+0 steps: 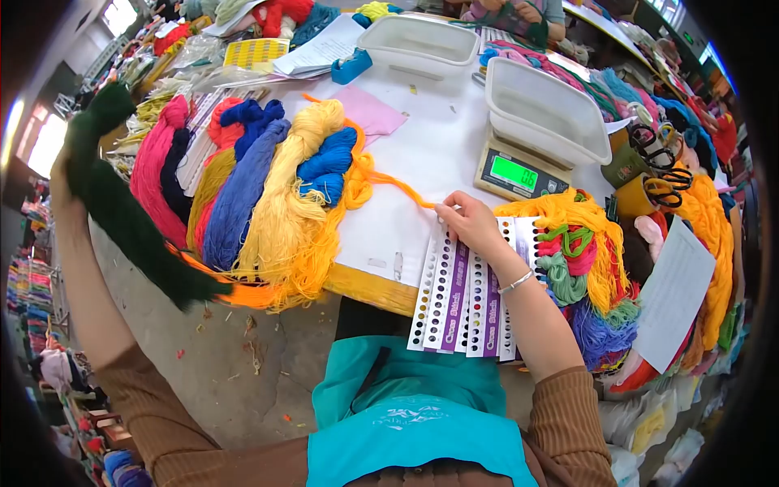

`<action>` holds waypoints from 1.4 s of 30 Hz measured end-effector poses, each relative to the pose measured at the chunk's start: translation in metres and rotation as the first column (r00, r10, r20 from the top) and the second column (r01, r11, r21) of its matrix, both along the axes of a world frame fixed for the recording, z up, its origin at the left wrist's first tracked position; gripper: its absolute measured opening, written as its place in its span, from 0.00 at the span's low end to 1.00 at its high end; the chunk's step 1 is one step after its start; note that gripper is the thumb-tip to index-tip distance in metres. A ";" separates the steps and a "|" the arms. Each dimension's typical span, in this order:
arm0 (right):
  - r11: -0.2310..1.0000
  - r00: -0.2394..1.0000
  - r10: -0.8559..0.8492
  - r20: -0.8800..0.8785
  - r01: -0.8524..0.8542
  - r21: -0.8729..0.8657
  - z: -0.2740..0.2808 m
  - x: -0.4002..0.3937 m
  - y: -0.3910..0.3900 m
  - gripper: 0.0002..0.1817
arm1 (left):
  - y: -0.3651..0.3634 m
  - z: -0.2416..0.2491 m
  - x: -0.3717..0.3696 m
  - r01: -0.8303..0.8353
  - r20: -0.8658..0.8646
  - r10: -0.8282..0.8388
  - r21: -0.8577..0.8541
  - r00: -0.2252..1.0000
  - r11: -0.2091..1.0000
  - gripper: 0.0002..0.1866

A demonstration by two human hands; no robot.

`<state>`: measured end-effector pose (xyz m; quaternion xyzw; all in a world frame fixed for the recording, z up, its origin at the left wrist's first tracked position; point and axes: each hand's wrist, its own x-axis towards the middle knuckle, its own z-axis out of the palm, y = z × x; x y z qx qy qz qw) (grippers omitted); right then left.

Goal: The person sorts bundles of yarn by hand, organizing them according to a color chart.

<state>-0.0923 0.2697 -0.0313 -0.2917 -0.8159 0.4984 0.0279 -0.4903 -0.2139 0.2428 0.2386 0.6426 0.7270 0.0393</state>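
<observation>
At the far left, my left hand (62,180) is raised and grips a dark green skein of thread (134,219), which hangs down to the right. Most of that hand's fingers are hidden by the skein. My right hand (472,221) pinches the end of an orange strand (402,185) over the table edge. The strand runs left to an orange skein (324,252). Under my right hand lie purple-and-white cross stitch thread cards (454,308) with rows of holes. Beside the orange skein lie cream (284,187), blue (329,166) and periwinkle skeins (239,203).
A digital scale (519,174) bears a clear plastic tub (548,109); another tub (418,45) stands behind. Mixed thread (580,243) is heaped at right, near scissors (677,180). A tape dispenser (350,66) and pink paper (369,112) lie farther back. Another person's hands (527,12) show at the top.
</observation>
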 end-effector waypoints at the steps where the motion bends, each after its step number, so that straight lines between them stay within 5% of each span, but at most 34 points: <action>1: 1.000 1.000 -0.006 -0.007 0.006 -0.007 0.001 0.000 -0.001 0.19 | 0.020 -0.002 -0.009 -0.010 -0.045 0.007 -0.060 0.999 0.998 0.19; 5: 1.000 0.999 -0.002 -0.035 0.002 -0.007 -0.004 0.000 0.000 0.18 | 0.064 -0.037 -0.021 -0.283 -0.121 0.260 -0.252 0.958 0.925 0.21; 11: 0.998 0.998 -0.012 -0.068 0.008 -0.058 -0.009 0.001 0.001 0.18 | 0.006 -0.071 0.008 -0.327 0.241 0.268 0.253 0.933 0.911 0.16; 14: 1.000 0.998 -0.015 -0.069 0.013 -0.027 -0.004 0.000 -0.003 0.14 | -0.106 -0.059 0.009 -0.359 0.133 0.334 0.304 0.933 0.882 0.14; 16: 1.000 0.998 -0.005 -0.055 0.005 -0.003 -0.002 -0.001 -0.003 0.14 | -0.145 -0.033 0.047 -0.556 -0.009 0.584 0.298 0.811 0.776 0.13; 18: 1.000 0.999 -0.004 -0.050 0.005 0.015 -0.004 -0.001 -0.003 0.15 | -0.165 -0.003 0.098 -0.722 -0.189 0.803 0.358 0.565 0.592 0.12; 22: 0.993 1.000 0.013 0.013 -0.014 0.119 -0.003 -0.003 -0.005 0.18 | -0.212 0.033 0.167 -0.817 -0.322 0.865 0.317 0.385 0.482 0.11; 25: 0.985 0.998 0.047 0.047 -0.054 0.165 -0.007 -0.007 -0.003 0.21 | -0.200 -0.002 0.204 -0.769 -0.233 0.761 0.076 0.606 0.635 0.11; 27: 0.972 0.998 0.059 -0.003 -0.056 0.230 -0.012 -0.005 -0.003 0.21 | -0.147 -0.057 0.233 -0.606 0.015 0.610 -0.102 0.792 0.789 0.11; 28: 0.970 0.998 0.051 -0.027 -0.043 0.240 -0.006 -0.004 -0.006 0.23 | -0.116 -0.085 0.254 -0.278 0.304 0.263 0.006 0.916 0.961 0.13; 29: 0.937 0.991 0.077 -0.108 -0.035 0.346 -0.001 0.000 -0.012 0.23 | -0.059 -0.104 0.279 -0.367 0.307 0.411 -0.192 0.859 0.910 0.15; 31: 0.898 0.969 0.130 -0.209 -0.026 0.440 0.027 0.010 -0.040 0.18 | 0.004 -0.149 0.319 -0.146 0.500 0.169 -0.086 0.849 0.986 0.23; 33: 0.940 0.919 0.213 -0.333 -0.100 0.327 0.056 0.029 -0.080 0.13 | 0.036 -0.193 0.341 0.135 0.680 -0.326 0.320 0.657 0.938 0.26; 36: 0.965 0.884 0.244 -0.399 -0.262 0.010 0.069 0.064 -0.139 0.08 | 0.097 -0.219 0.375 0.228 0.653 -0.598 0.565 0.465 0.793 0.28; 40: 0.832 0.914 0.033 -0.405 -0.249 -0.495 0.059 0.097 -0.189 0.07 | 0.148 -0.228 0.402 0.198 0.642 -0.690 0.668 0.334 0.717 0.30; 42: 0.845 0.923 -0.002 -0.384 -0.204 -0.494 0.044 0.107 -0.195 0.07 | 0.161 -0.234 0.408 0.317 0.592 -0.715 0.643 0.373 0.698 0.31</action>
